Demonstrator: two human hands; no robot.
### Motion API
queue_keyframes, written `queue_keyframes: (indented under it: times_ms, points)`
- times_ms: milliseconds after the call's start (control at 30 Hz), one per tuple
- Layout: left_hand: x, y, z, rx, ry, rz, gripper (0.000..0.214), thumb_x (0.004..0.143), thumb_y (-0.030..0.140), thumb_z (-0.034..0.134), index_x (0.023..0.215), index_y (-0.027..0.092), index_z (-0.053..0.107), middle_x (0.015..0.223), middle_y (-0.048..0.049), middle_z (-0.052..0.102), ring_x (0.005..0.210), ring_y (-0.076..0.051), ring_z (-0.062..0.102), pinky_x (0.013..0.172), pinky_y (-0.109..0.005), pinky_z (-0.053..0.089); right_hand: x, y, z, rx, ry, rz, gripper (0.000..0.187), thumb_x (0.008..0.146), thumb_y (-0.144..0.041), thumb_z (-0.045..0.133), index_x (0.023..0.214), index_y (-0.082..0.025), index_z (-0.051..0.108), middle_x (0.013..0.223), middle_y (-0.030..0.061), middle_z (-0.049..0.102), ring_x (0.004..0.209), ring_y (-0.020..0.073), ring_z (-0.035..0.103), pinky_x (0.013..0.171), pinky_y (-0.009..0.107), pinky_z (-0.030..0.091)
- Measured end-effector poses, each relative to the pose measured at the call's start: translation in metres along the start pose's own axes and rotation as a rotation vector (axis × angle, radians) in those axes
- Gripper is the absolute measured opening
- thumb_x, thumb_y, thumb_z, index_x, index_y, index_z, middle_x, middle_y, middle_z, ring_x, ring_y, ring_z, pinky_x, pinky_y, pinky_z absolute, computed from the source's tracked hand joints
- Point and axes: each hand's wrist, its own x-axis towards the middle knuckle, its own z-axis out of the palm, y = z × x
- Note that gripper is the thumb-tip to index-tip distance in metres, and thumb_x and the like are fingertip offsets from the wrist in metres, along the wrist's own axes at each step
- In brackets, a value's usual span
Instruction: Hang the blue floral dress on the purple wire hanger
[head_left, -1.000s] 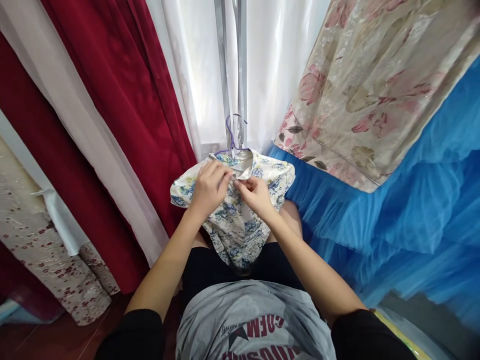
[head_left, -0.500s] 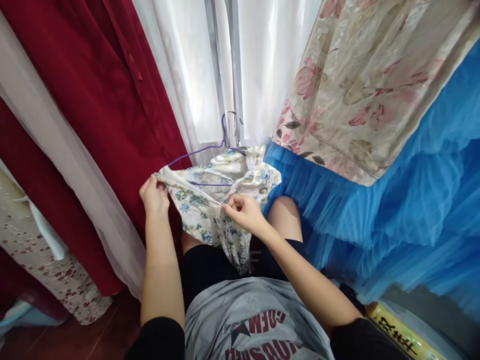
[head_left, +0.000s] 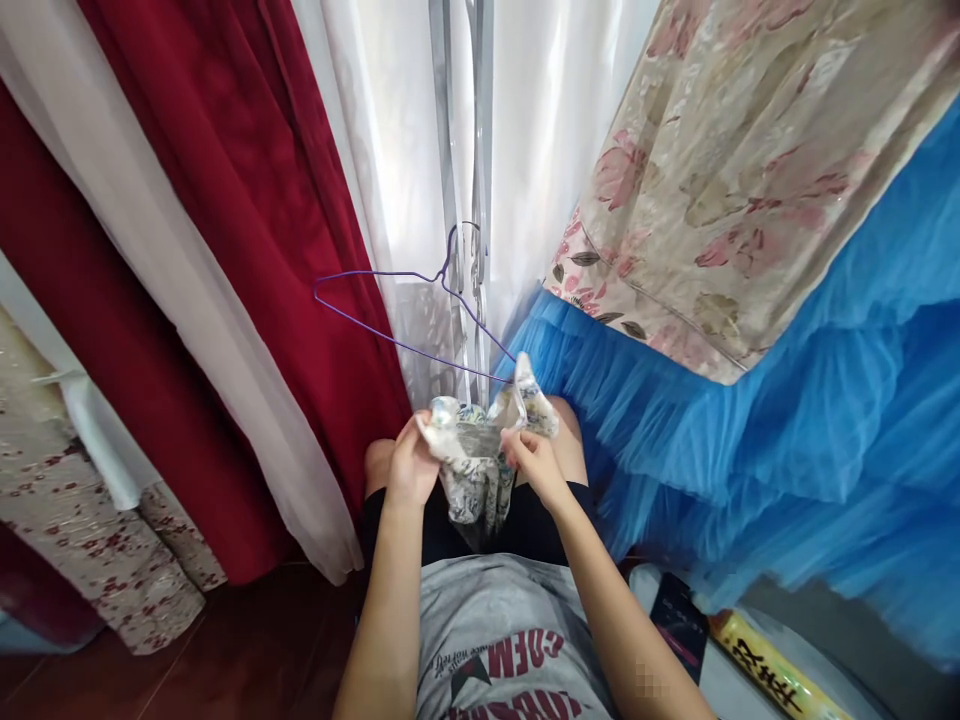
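Observation:
A white garment with a blue and yellow floral print (head_left: 474, 485) hangs between my hands above my lap. Its left edge is pinched in my left hand (head_left: 414, 462), and my right hand (head_left: 534, 458) grips the fabric near the other shoulder. A thin purple clothes hanger (head_left: 375, 328) sits behind and above it, its hook by the grey vertical straps. The hanger's left end is bare; its right corner still reaches into the garment's right shoulder. Fingertips on both hands are partly covered by cloth.
Dark red curtains (head_left: 247, 200) and a pale sheer one hang at left. White fabric with grey straps (head_left: 480, 130) is ahead. A beige floral cloth (head_left: 690, 200) and blue tulle (head_left: 757, 430) fill the right. A yellow packet (head_left: 772, 670) lies at lower right.
The garment's left shoulder has come off the hanger, and the cloth is lower and bunched. My left hand has moved right and down with it; my right hand has shifted right and slightly down.

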Motion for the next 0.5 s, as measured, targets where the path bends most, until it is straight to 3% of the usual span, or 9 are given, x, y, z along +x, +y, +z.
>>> queue_keyframes:
  times_ms: [100, 200, 267, 300, 367, 433, 500]
  points:
    - [-0.026, 0.004, 0.050, 0.278, -0.341, 0.062, 0.022, 0.091, 0.040, 0.071, 0.084, 0.019, 0.072, 0.113, -0.0074, 0.070, 0.108, -0.023, 0.067, 0.096, -0.031, 0.051, -0.007, -0.020, 0.005, 0.144, -0.139, 0.005, 0.061, 0.088, -0.078, 0.053, 0.090, -0.020, 0.074, 0.081, 0.0068, 0.073, 0.079, 0.0231, 0.066, 0.072, 0.035, 0.052]
    - [-0.043, 0.004, 0.078, 0.684, -0.518, 0.189, 0.021, 0.097, 0.037, 0.063, 0.092, 0.020, 0.073, 0.119, -0.0095, 0.067, 0.126, -0.027, 0.059, 0.111, -0.037, 0.041, -0.021, -0.046, 0.010, 0.340, -0.253, 0.070, 0.071, 0.088, -0.085, 0.044, 0.112, -0.024, 0.073, 0.100, 0.0068, 0.076, 0.107, 0.0260, 0.068, 0.093, 0.039, 0.054]
    - [-0.044, 0.003, 0.078, 0.857, -0.525, 0.249, 0.021, 0.095, 0.036, 0.066, 0.112, 0.024, 0.071, 0.118, -0.0086, 0.065, 0.127, -0.026, 0.057, 0.113, -0.038, 0.038, -0.031, -0.061, 0.007, 0.413, -0.353, 0.142, 0.078, 0.085, -0.089, 0.041, 0.113, -0.023, 0.073, 0.099, 0.0086, 0.076, 0.108, 0.0275, 0.070, 0.092, 0.039, 0.055]
    - [-0.042, 0.003, 0.074, 0.878, -0.524, 0.226, 0.034, 0.094, 0.038, 0.069, 0.126, 0.027, 0.065, 0.118, -0.0081, 0.065, 0.124, -0.025, 0.059, 0.111, -0.037, 0.040, -0.036, -0.068, 0.004, 0.420, -0.420, 0.178, 0.078, 0.084, -0.089, 0.044, 0.110, -0.021, 0.073, 0.096, 0.0094, 0.076, 0.103, 0.0280, 0.071, 0.087, 0.039, 0.056]
    - [-0.035, 0.002, 0.061, 0.837, -0.563, 0.072, 0.054, 0.094, 0.046, 0.066, 0.143, 0.030, 0.050, 0.119, -0.0077, 0.065, 0.113, -0.023, 0.064, 0.103, -0.035, 0.046, -0.044, -0.077, -0.003, 0.366, -0.567, 0.228, 0.068, 0.080, -0.082, 0.061, 0.100, -0.019, 0.074, 0.087, 0.0085, 0.076, 0.087, 0.0259, 0.072, 0.074, 0.034, 0.056]
    - [-0.029, -0.001, 0.046, 0.805, -0.667, -0.107, 0.051, 0.099, 0.058, 0.052, 0.140, 0.027, 0.054, 0.116, -0.0079, 0.067, 0.103, -0.023, 0.066, 0.095, -0.033, 0.049, -0.049, -0.082, -0.011, 0.265, -0.642, 0.243, 0.048, 0.074, -0.063, 0.080, 0.087, -0.017, 0.074, 0.076, 0.0049, 0.072, 0.068, 0.0194, 0.067, 0.062, 0.028, 0.051]
    - [-0.027, -0.006, 0.033, 0.879, -0.760, -0.180, 0.057, 0.101, 0.065, 0.037, 0.122, 0.022, 0.067, 0.108, -0.0082, 0.071, 0.100, -0.024, 0.065, 0.093, -0.033, 0.048, -0.052, -0.087, -0.019, 0.182, -0.577, 0.233, 0.033, 0.073, -0.048, 0.084, 0.077, -0.017, 0.072, 0.067, 0.0019, 0.068, 0.055, 0.0135, 0.057, 0.053, 0.024, 0.043]
